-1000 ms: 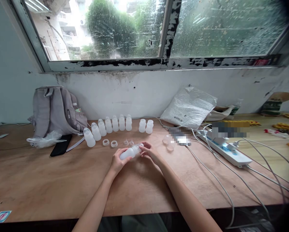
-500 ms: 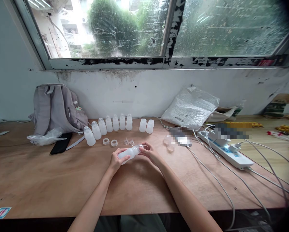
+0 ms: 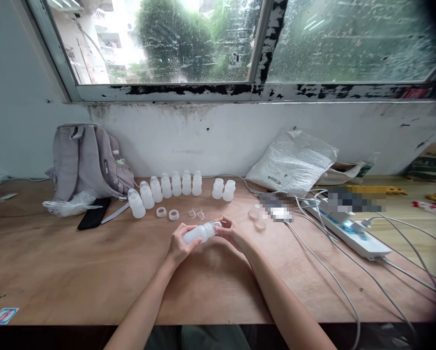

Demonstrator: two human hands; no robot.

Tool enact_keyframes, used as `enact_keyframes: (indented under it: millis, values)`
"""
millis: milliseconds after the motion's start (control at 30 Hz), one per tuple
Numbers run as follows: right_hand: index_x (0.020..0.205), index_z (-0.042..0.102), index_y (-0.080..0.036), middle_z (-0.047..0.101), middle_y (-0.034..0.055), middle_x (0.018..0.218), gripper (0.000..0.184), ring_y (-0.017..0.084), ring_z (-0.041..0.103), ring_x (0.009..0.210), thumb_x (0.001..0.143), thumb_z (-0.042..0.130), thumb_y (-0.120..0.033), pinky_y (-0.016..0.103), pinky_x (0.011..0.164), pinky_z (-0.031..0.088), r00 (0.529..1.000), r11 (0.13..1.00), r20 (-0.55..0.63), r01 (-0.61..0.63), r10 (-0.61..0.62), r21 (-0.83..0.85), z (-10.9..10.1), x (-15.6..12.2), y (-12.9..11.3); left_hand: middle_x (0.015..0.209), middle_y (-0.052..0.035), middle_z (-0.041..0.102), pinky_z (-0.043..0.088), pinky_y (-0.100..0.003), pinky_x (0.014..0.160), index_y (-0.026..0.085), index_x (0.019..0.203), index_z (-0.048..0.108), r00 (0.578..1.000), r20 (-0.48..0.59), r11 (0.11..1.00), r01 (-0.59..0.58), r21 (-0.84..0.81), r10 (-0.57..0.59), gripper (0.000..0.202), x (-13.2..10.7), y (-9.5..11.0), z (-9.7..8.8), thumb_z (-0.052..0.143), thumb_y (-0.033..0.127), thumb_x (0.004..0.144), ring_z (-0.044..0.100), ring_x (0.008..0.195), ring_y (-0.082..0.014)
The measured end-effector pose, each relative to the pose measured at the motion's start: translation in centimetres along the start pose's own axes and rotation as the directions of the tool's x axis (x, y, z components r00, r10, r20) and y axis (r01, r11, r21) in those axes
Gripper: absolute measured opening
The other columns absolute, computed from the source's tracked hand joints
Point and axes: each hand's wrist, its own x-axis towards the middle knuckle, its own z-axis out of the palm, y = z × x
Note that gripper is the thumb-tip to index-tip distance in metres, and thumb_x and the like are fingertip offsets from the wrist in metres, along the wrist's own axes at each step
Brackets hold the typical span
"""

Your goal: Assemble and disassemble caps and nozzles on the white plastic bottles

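A frosted white plastic bottle (image 3: 199,233) lies on its side between both hands, just above the wooden table (image 3: 75,272). My left hand (image 3: 178,245) wraps around its base. My right hand (image 3: 230,231) pinches the clear cap end of the same bottle. Behind the hands stands a curved row of several similar bottles (image 3: 166,187), and two more bottles (image 3: 224,189) stand to the right. Two white rings (image 3: 167,213) and two small clear teats (image 3: 196,213) lie on the table in front of the row.
A grey backpack (image 3: 86,163) leans on the wall at the left, with a black phone (image 3: 94,219) and a crumpled plastic bag (image 3: 70,206) beside it. A white bag (image 3: 294,163), two clear lids (image 3: 257,217), a power strip (image 3: 352,231) and cables lie to the right.
Both hands keep hold of the bottle and have shifted slightly; the right fingers have turned a little on the cap end. The view has drifted slightly.
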Motion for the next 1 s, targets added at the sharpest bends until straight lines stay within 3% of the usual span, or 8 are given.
enact_keyframes:
  millis: [167, 400, 600, 733, 800, 867, 1000]
  values:
    - [0.073, 0.05, -0.02, 0.059, -0.0012, 0.084, 0.025, 0.014, 0.058, 0.077, 0.059, 0.071, -0.02, 0.031, 0.073, 0.047, 0.998, 0.998, 0.025, -0.056, 0.055, 0.042, -0.2, 0.0, 0.2, 0.077, -0.0036, 0.053, 0.042, -0.028, 0.065, 0.022, 0.088, 0.066, 1.0, -0.011, 1.0, 0.0, -0.014, 0.0, 0.032, -0.1, 0.0, 0.2, 0.069, 0.032, 0.058, 0.053, 0.069, -0.0177]
    - [0.088, 0.054, -0.023, 0.059, 0.0006, 0.087, 0.026, 0.015, 0.057, 0.081, 0.065, 0.066, -0.026, 0.03, 0.075, 0.046, 0.998, 0.98, 0.056, -0.047, 0.037, 0.192, 0.5, 0.4, 1.2, 0.084, -0.0043, 0.056, 0.042, -0.029, 0.07, 0.022, 0.094, 0.062, 0.999, -0.002, 0.998, -0.051, 0.037, 0.051, 0.034, 0.2, -0.4, 0.4, 0.067, 0.031, 0.061, 0.054, 0.078, -0.019]
    - [0.096, 0.058, -0.023, 0.058, 0.0013, 0.086, 0.028, 0.012, 0.054, 0.069, 0.07, 0.062, -0.034, 0.022, 0.056, 0.043, 0.996, 0.999, -0.087, 0.02, -0.018, 0.027, 0.3, 0.8, 1.4, 0.094, -0.0041, 0.056, 0.042, -0.03, 0.079, 0.021, 0.098, 0.058, 0.994, -0.015, 0.983, -0.106, 0.147, 0.109, 0.034, 0.5, -1.1, 0.5, 0.064, 0.029, 0.066, 0.054, 0.087, -0.0177]
    - [0.094, 0.062, -0.02, 0.059, 0.0032, 0.082, 0.03, 0.013, 0.053, 0.07, 0.068, 0.063, -0.036, 0.023, 0.059, 0.042, 0.986, 0.994, -0.157, 0.04, -0.056, -0.102, -0.3, 1.1, 0.8, 0.103, -0.0052, 0.051, 0.042, -0.031, 0.082, 0.023, 0.113, 0.049, 0.995, -0.038, 0.982, -0.09, 0.164, 0.097, 0.05, 0.4, -2.0, 0.8, 0.063, 0.033, 0.067, 0.052, 0.093, -0.0185]
    - [0.094, 0.062, -0.019, 0.059, 0.003, 0.08, 0.032, 0.013, 0.053, 0.069, 0.067, 0.063, -0.037, 0.024, 0.059, 0.042, 0.964, 0.976, -0.223, 0.105, -0.148, -0.193, -0.6, 1.5, -0.3, 0.11, -0.0078, 0.048, 0.042, -0.032, 0.081, 0.023, 0.123, 0.037, 0.992, -0.123, 0.993, -0.015, 0.114, 0.029, 0.058, 0.5, -2.6, 0.9, 0.058, 0.036, 0.071, 0.051, 0.097, -0.0192]
    - [0.095, 0.061, -0.019, 0.059, 0.002, 0.077, 0.034, 0.013, 0.052, 0.067, 0.067, 0.063, -0.038, 0.024, 0.058, 0.041, 0.911, 0.927, -0.29, 0.197, -0.294, -0.319, -0.8, 2.0, -1.9, 0.113, -0.0105, 0.046, 0.042, -0.032, 0.079, 0.02, 0.127, 0.03, 0.976, -0.201, 0.995, 0.092, 0.039, -0.082, 0.059, 0.7, -3.3, 1.0, 0.052, 0.038, 0.075, 0.05, 0.098, -0.0197]
    - [0.101, 0.059, -0.019, 0.061, 0.0033, 0.081, 0.039, 0.016, 0.054, 0.071, 0.068, 0.061, -0.041, 0.027, 0.062, 0.041, 0.772, 0.701, -0.265, 0.304, -0.578, -0.645, -0.8, 3.9, -5.8, 0.108, -0.0128, 0.049, 0.042, -0.031, 0.077, 0.015, 0.122, 0.034, 0.938, -0.26, 0.973, 0.222, -0.054, -0.229, 0.052, 1.2, -4.5, 1.0, 0.047, 0.039, 0.078, 0.05, 0.098, -0.0198]
